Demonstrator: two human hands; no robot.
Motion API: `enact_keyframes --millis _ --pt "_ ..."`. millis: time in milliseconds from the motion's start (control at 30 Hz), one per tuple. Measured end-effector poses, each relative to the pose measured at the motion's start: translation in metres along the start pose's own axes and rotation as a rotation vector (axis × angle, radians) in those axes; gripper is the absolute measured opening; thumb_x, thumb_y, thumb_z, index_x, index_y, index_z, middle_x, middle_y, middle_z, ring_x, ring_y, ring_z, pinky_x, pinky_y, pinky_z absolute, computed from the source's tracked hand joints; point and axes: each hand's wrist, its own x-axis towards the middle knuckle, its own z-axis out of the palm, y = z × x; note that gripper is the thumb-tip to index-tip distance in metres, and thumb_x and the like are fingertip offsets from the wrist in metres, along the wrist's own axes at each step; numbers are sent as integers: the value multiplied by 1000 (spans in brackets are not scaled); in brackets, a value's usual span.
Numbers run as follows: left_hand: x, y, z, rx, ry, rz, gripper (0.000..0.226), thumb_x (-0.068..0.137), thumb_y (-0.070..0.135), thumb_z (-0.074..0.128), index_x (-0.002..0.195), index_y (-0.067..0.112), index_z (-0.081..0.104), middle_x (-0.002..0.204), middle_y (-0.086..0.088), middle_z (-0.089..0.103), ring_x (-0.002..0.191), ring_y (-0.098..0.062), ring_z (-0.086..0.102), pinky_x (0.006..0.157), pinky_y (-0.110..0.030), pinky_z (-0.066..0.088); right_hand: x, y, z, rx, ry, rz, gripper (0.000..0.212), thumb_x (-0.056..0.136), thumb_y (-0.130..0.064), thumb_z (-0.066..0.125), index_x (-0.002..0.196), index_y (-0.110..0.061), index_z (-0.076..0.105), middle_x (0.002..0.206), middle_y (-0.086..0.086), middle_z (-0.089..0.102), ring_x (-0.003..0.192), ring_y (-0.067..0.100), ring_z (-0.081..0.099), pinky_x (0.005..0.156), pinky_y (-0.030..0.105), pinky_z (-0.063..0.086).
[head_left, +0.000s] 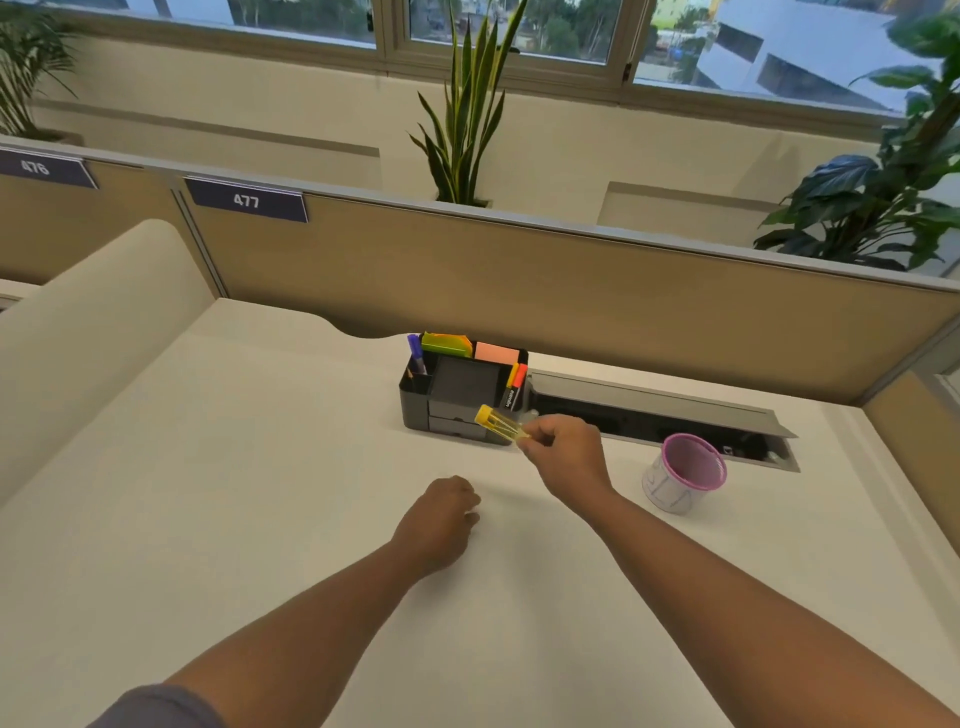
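My right hand (563, 451) pinches a yellow highlighter (500, 423) by one end, holding it in the air just in front of a black desk organiser (457, 400). The organiser holds a blue pen (415, 353), green and pink sticky notes, and an orange marker (514, 384). My left hand (441, 519) rests on the white desk (260, 493) with its fingers curled under, holding nothing. A pink-rimmed mesh cup (685, 473) stands to the right of my right hand and looks empty.
An open cable tray (649, 415) with a raised grey lid runs along the desk's back edge behind the cup. A beige partition (571, 291) labelled 477 borders the desk. Plants and windows lie beyond it.
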Motion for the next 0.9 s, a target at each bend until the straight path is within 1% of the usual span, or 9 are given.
enact_keyframes --millis 100,200,267,333,433,500,633,767,900 --pt "15 -19 12 100 1 101 24 98 19 49 102 9 70 126 -7 63 121 -28 54 93 -36 51 35 -7 20 -24 -3 -71 11 90 -13 73 99 -12 79 87 -1 70 78 15 63 68 27 56" --pt "25 -35 23 160 65 175 27 99 22 48 109 10 69 125 -7 66 118 -28 58 89 -39 55 60 -12 37 -40 2 -124 12 91 -10 71 101 -9 79 94 5 73 84 17 64 77 31 59" --pt "34 -42 29 175 118 219 23 96 20 52 107 10 70 119 -6 68 111 -27 61 81 -38 58 76 -11 48 -56 3 -153 12 92 -9 71 101 -9 78 96 7 74 86 17 64 80 32 59" --pt "40 -45 29 178 151 262 14 91 16 61 99 11 72 112 -4 70 105 -25 64 72 -34 59 86 -10 55 -71 0 -176 13 92 -9 70 103 -9 78 98 7 75 87 17 64 81 30 58" --pt "51 -53 31 173 176 290 11 87 14 66 97 13 72 110 -3 70 103 -23 65 65 -32 60 99 -6 67 -83 -6 -185 16 92 -11 70 107 -9 77 103 8 76 95 19 66 88 32 57" --pt "54 -55 30 178 190 300 12 88 15 65 97 13 72 110 -2 70 103 -22 65 65 -32 60 102 -5 70 -87 -6 -189 19 92 -11 71 110 -9 77 106 7 76 98 19 66 90 31 56" --pt "59 -56 28 181 203 308 14 90 17 62 97 12 73 110 -4 71 101 -23 66 66 -31 60 107 -3 73 -91 -5 -222 19 92 -9 71 109 -9 77 104 7 77 95 17 66 87 29 54" --pt "59 -56 28 176 205 303 13 90 17 64 98 12 73 111 -5 71 103 -24 67 67 -31 60 107 -3 74 -98 -14 -227 22 92 -10 70 114 -10 75 106 7 76 99 20 67 91 34 56" --pt "58 -55 27 181 219 305 17 93 19 58 98 12 72 111 -5 71 104 -24 67 68 -31 60 105 -1 75 -81 -31 -195 33 92 -11 71 124 -12 70 119 7 74 111 22 65 99 40 56"
